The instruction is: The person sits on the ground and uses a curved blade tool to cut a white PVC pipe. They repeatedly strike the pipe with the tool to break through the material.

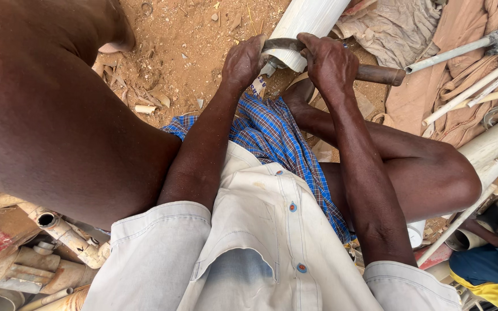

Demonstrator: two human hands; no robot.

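I see both arms stretched forward over the knees, 2 hands on 1 curved metal blade laid across 1 wide white pipe. My left hand is clenched on the blade's left end; my right hand is clenched by its brown handle. The pipe lies on sandy ground past my feet. 1 jointed pipe fitting lies lower left.
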